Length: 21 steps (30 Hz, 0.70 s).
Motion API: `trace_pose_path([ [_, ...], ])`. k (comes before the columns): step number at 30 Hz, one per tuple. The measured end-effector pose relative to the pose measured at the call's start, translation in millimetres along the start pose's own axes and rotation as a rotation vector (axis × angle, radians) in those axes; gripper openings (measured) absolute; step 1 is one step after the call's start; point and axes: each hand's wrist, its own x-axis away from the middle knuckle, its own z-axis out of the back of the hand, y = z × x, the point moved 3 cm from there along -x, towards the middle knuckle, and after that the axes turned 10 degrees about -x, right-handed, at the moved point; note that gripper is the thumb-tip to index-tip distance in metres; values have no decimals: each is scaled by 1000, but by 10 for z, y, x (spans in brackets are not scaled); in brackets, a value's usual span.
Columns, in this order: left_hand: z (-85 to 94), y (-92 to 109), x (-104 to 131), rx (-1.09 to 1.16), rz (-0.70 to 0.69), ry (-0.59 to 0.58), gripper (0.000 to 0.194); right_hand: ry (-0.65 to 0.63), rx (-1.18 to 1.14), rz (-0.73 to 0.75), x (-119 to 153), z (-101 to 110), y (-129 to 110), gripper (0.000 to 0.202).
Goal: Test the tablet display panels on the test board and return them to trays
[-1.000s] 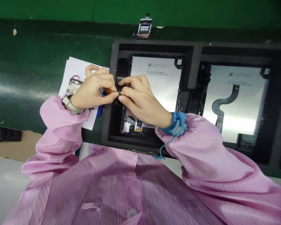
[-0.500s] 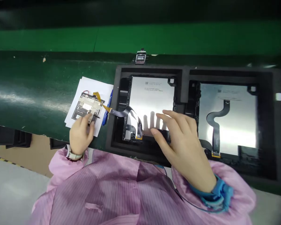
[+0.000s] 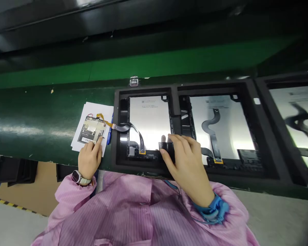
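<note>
A small circuit board [image 3: 91,129] lies on white paper [image 3: 107,112], left of the black tray [image 3: 114,147]. A bendy ribbon [image 3: 121,128], orange then grey, goes from the board to the first shiny screen [image 3: 149,126] in the tray. The left hand [image 3: 89,159] has its pointing finger at the board's bottom right side; I cannot tell if it pinches anything. The right hand [image 3: 187,162] has its thumb and fingers apart by the first screen's bottom right corner. A blue pen [image 3: 109,135] lies beside the tray. Right of that screen is a second screen [image 3: 232,124].
</note>
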Motion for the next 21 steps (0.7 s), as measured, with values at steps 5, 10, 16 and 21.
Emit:
trace_pose_path([
  [5, 351, 291, -52, 295, 28, 191, 41, 49, 158, -37, -120, -90, -131, 45],
  [10, 458, 904, -84, 415, -110, 141, 36, 23, 174, -208, -385, -169, -28, 48],
  [16, 378, 969, -101, 402, -121, 91, 39, 37, -342, -390, -496, -106, 225, 49],
  [21, 568, 642, -222, 661, -97, -112, 32, 123, -795, -360, -430, 125, -3, 51],
])
